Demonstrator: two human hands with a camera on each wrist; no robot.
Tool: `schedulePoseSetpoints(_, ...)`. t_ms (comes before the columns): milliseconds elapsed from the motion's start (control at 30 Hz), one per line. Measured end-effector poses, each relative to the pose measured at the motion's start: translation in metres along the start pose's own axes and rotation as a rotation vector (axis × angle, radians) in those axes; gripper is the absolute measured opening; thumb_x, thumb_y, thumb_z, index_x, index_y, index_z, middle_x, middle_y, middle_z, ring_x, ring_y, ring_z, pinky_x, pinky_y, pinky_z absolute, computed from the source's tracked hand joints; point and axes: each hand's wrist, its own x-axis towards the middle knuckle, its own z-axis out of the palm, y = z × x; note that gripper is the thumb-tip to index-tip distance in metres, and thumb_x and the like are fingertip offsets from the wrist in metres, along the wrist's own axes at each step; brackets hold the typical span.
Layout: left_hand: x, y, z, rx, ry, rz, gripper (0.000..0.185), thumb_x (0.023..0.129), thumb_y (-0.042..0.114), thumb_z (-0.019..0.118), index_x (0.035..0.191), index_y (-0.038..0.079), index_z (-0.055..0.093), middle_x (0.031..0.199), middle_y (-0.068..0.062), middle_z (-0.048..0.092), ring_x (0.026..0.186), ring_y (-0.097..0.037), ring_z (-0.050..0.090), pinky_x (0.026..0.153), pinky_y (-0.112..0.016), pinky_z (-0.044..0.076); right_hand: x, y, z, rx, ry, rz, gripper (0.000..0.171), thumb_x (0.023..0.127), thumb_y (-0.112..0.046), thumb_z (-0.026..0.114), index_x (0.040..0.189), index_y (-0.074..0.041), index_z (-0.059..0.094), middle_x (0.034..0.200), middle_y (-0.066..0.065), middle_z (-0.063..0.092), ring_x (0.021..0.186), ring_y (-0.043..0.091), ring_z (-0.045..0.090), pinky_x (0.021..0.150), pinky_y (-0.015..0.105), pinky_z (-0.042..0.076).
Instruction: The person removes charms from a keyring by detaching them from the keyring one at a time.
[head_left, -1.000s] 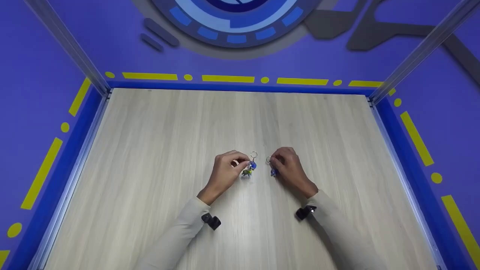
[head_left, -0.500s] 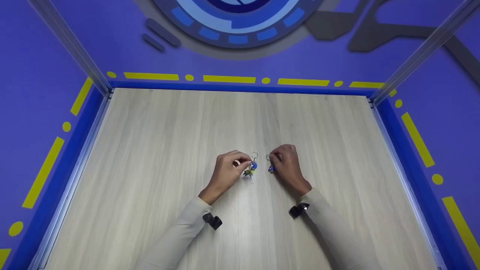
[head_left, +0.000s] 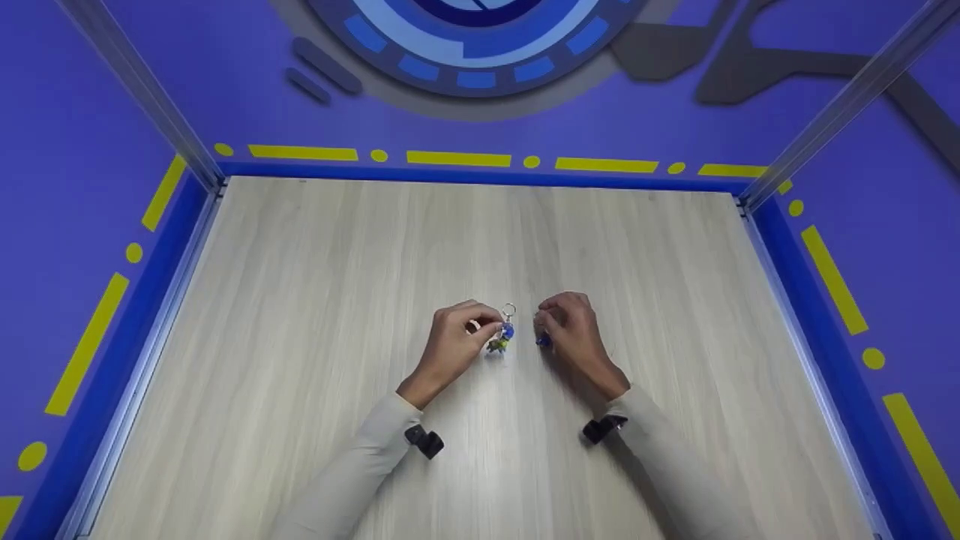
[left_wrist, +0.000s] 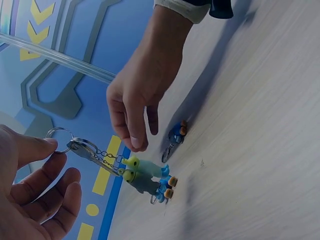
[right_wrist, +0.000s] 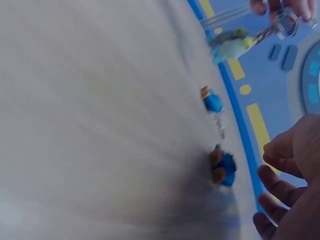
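Thumb and fingertip of the left hand (head_left: 452,341) pinch a thin round silver metal ring (left_wrist: 60,128). From it hang flat grey metal pieces (left_wrist: 82,150), silver link chains (left_wrist: 107,158), a small pale teal figure with a yellow-green head (left_wrist: 150,167) and a dark grey-green figure (left_wrist: 141,183). Cannot tell if this pair touches down.

Right hand (head_left: 576,334) is just over a small blue figure with orange feet (left_wrist: 175,134): thumb and forefinger near each other, nothing visible between them. Probably no hold, but right wrist view is blurred. That blue figure rests on the pale wood-grain tabletop (head_left: 337,285), silver clasp (left_wrist: 167,154) beside it. Second blue figure with orange feet (right_wrist: 212,101) sits near, close under the hanging pair, its short chain (right_wrist: 220,128) trailing.

Step in hand looks like fine keyring handling. Best done with the left pinch steady, so the hanging pair doesn't swing into the blue one below; right fingers should touch clasp or ring only, chains clear of each other.

Containers: none in view; ring carries the bunch, tabletop bears both blue ones.
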Motion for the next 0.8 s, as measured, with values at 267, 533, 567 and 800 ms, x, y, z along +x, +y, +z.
schedulePoseSetpoints(267,0.001,0.001,0.001,-0.003,-0.004,-0.012,0.006,0.099,0.004,0.082,0.097,0.009,0.085,0.094,0.006,0.079,0.085,-0.009,0.071,0.074,-0.038,0.061,-0.009,-0.019,-0.009,0.012,-0.034,-0.118,0.008,0.097,0.004,0.076,0.102,-0.003,0.077,0.108,0.012,0.074,0.118,0.035,0.062,0.105,0.053,0.045)
schedulePoseSetpoints(533,0.001,0.002,0.003,0.004,0.004,0.002,0.007,0.096,0.003,0.084,0.096,0.009,0.085,0.094,0.006,0.079,0.085,-0.008,0.071,0.073,-0.029,0.059,-0.019,-0.04,-0.011,0.033,-0.081,-0.181,0.008,0.099,0.001,0.079,0.107,-0.002,0.077,0.112,0.008,0.075,0.118,0.032,0.064,0.104,0.052,0.05)
schedulePoseSetpoints(567,0.001,0.002,0.004,0.001,0.005,0.004,0.007,0.096,0.003,0.084,0.096,0.01,0.085,0.093,0.006,0.079,0.084,-0.008,0.071,0.073,-0.029,0.059,-0.02,-0.042,-0.011,0.03,-0.086,-0.192,0.009,0.099,0.0,0.079,0.108,-0.002,0.077,0.113,0.007,0.075,0.118,0.032,0.065,0.104,0.052,0.05)
schedulePoseSetpoints(800,0.002,0.004,0.005,-0.001,-0.007,0.01,0.007,0.097,0.003,0.083,0.096,0.01,0.084,0.093,0.004,0.079,0.084,-0.009,0.07,0.074,-0.035,0.06,-0.025,-0.053,-0.011,0.038,-0.119,-0.249,0.014,0.098,0.0,0.08,0.112,-0.001,0.076,0.114,0.01,0.076,0.118,0.034,0.065,0.105,0.054,0.051)
